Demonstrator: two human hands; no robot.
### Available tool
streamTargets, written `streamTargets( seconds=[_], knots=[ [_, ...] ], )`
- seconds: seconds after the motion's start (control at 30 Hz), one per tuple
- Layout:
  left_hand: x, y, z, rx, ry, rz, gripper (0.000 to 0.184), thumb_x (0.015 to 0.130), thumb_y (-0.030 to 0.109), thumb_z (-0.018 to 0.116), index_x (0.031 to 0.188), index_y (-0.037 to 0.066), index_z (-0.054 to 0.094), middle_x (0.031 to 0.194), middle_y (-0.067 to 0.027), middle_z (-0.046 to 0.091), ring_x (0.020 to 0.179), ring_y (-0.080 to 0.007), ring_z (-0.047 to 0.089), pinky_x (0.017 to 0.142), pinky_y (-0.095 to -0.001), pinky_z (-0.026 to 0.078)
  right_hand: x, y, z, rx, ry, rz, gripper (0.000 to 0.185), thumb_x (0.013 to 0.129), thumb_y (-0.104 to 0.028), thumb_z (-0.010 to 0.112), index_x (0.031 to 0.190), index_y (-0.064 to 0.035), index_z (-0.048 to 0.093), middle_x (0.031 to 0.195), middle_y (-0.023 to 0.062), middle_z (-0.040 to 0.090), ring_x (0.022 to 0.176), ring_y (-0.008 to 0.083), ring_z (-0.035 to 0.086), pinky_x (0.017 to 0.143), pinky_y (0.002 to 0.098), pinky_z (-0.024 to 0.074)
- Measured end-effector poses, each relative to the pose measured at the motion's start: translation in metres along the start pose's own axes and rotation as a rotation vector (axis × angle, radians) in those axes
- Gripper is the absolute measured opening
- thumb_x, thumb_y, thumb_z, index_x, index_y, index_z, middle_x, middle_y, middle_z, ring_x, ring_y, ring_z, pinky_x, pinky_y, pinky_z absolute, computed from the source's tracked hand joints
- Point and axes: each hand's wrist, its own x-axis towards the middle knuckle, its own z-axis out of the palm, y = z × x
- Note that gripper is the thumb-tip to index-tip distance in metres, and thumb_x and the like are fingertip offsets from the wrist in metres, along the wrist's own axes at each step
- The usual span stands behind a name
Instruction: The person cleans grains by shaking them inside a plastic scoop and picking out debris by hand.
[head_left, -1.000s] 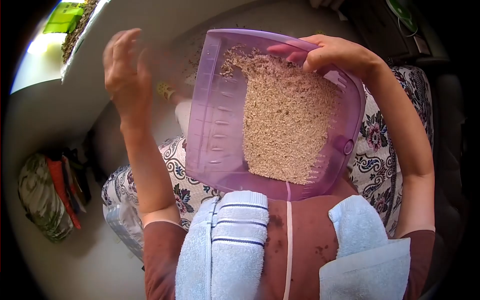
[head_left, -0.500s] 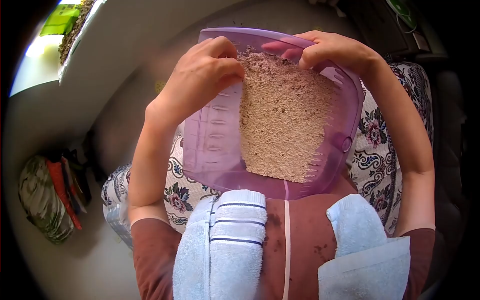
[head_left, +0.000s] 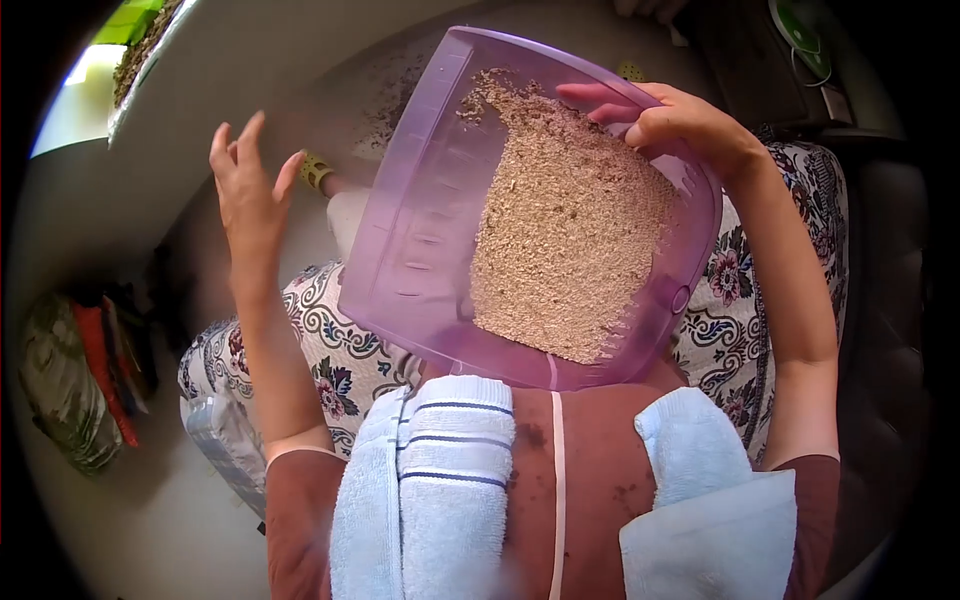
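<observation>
A see-through purple plastic tray point(head_left: 400, 265) rests against the front of my body, tilted, over my lap. Small tan grains point(head_left: 570, 230) lie in it in a thick layer, mostly on the right, with darker bits mixed in toward the far end. My right hand point(head_left: 675, 120) grips the far right rim, its thumb inside and its fingers showing through the plastic. Off to the left of the tray, my left hand point(head_left: 250, 185) is raised with fingers spread and nothing in it.
Blue towels point(head_left: 455, 490) hang down my front. Flowered cloth point(head_left: 330, 370) covers the seat. Dark scattered debris point(head_left: 385, 115) lies on the floor beyond the tray, near a yellow shoe point(head_left: 315, 170). Bags point(head_left: 70, 380) stand at the left. A green and white device point(head_left: 800, 45) sits at the upper right.
My left hand has left the far end of the tray, moved left and opened. The tray has turned a little, its far left corner now uncovered. My right hand keeps its hold.
</observation>
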Motion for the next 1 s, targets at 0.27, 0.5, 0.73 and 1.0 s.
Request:
streamTargets(
  seconds=[0.27, 0.5, 0.73, 1.0],
  knots=[
    [-0.097, 0.095, 0.014, -2.372, -0.584, -0.954, 0.063, 0.097, 0.056, 0.034, 0.136, 0.006, 0.038, 0.128, -0.0165, 0.051, 0.12, -0.0298, 0.05, 0.104, -0.0435, 0.038, -0.011, 0.014, -0.023, 0.275, 0.104, 0.053, 0.077, 0.067, -0.026, 0.062, 0.141, -0.0142, 0.044, 0.124, 0.0145, 0.046, 0.097, 0.0168, 0.052, 0.085, 0.0284, 0.0451],
    [-0.043, 0.129, 0.043, -2.387, -0.084, -1.108, 0.054, 0.097, 0.056, 0.034, 0.138, 0.022, 0.037, 0.118, -0.014, 0.052, 0.114, -0.0303, 0.051, 0.099, -0.044, 0.043, 0.0, 0.02, 0.015, 0.106, 0.482, -0.333, 0.074, 0.074, -0.019, 0.062, 0.144, -0.0156, 0.039, 0.124, 0.0102, 0.051, 0.107, 0.0166, 0.052, 0.089, 0.0293, 0.0429],
    [-0.033, 0.118, 0.044, -2.211, -0.314, -1.14, 0.056, 0.097, 0.053, 0.041, 0.139, 0.017, 0.036, 0.114, -0.0109, 0.052, 0.109, -0.025, 0.053, 0.091, -0.0391, 0.047, 0.002, 0.067, 0.033, 0.501, 0.468, -0.186, 0.074, 0.078, -0.017, 0.059, 0.147, -0.014, 0.033, 0.13, 0.0092, 0.049, 0.109, 0.0186, 0.054, 0.093, 0.0318, 0.0445],
    [-0.039, 0.086, 0.066, -1.913, -0.351, -1.139, 0.057, 0.096, 0.052, 0.044, 0.14, 0.016, 0.038, 0.113, -0.0131, 0.056, 0.102, -0.0245, 0.057, 0.088, -0.0376, 0.048, 0.028, 0.091, 0.065, 0.516, 0.564, -0.254, 0.072, 0.079, -0.017, 0.059, 0.147, -0.0128, 0.033, 0.134, 0.0108, 0.047, 0.122, 0.0186, 0.046, 0.1, 0.0301, 0.0373]
  ],
)
